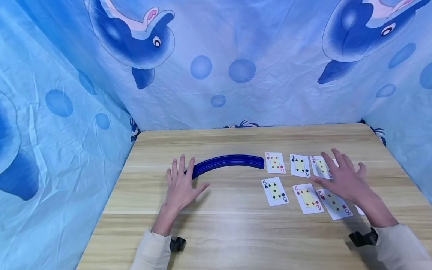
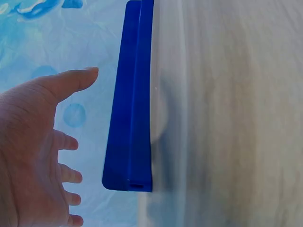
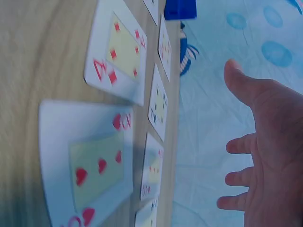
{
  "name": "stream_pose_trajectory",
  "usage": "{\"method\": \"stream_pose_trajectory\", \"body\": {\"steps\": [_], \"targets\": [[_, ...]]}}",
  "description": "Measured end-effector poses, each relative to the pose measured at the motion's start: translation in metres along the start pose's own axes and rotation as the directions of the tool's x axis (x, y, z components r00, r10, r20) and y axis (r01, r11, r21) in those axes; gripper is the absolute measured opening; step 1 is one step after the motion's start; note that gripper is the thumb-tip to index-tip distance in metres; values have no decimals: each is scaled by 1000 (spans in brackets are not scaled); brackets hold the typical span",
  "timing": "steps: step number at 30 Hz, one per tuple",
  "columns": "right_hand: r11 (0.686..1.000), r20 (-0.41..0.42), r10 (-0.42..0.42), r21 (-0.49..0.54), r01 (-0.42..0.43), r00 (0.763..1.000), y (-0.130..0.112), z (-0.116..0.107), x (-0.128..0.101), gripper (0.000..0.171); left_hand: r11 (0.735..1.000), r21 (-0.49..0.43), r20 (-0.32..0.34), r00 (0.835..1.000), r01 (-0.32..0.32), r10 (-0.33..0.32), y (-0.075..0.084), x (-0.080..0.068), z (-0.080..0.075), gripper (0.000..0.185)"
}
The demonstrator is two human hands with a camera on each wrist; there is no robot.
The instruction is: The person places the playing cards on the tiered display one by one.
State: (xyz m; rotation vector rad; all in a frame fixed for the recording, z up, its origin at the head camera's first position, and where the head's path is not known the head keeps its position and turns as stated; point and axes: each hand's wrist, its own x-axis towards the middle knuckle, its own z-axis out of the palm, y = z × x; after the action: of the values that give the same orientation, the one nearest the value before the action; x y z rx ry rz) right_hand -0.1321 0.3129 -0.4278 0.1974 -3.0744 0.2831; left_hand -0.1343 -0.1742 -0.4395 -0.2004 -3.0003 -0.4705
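Observation:
A curved blue card holder (image 1: pixel 233 160) lies across the middle of the table, its long grooves showing. My left hand (image 1: pixel 180 189) is over its left end, fingers spread and holding nothing. In the left wrist view the holder (image 2: pixel 128 109) stands beyond the thumb and fingers, apart from them. To the right, playing cards lie face up in two rows. My right hand (image 1: pixel 349 183) hovers over their right part with spread fingers, partly hiding the three of diamonds (image 1: pixel 317 165) and the cards at the right end. Below it is the three of hearts (image 1: pixel 334 204).
The five of hearts (image 1: pixel 275 162) lies beside the holder's right end, with the four of spades (image 1: pixel 299 165) to its right. In the near row are the five of spades (image 1: pixel 275 191) and four of diamonds (image 1: pixel 308 198). A blue dolphin-print curtain (image 1: pixel 219 75) hangs behind the wooden table (image 1: pixel 229 232).

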Motion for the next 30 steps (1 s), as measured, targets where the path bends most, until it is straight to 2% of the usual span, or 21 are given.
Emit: {"method": "stream_pose_trajectory", "body": {"steps": [5,9,19,24,30], "targets": [[1000,33,30,4,-30,999,15,-6,6,97,998,-57,-9,999,30,-31,-6,4,6,101],[999,49,49,14,-50,998,29,-10,12,96,991,-119,11,998,56,-55,-10,7,8,101],[997,139,75,21,-79,987,74,-12,28,97,958,-271,60,995,95,-82,-21,15,15,102],[995,210,87,32,-96,974,85,-11,31,98,940,-325,81,993,106,-84,-26,17,19,99],[990,256,92,83,-116,962,90,-6,34,99,921,-369,102,990,127,-96,-31,16,22,96]]}}
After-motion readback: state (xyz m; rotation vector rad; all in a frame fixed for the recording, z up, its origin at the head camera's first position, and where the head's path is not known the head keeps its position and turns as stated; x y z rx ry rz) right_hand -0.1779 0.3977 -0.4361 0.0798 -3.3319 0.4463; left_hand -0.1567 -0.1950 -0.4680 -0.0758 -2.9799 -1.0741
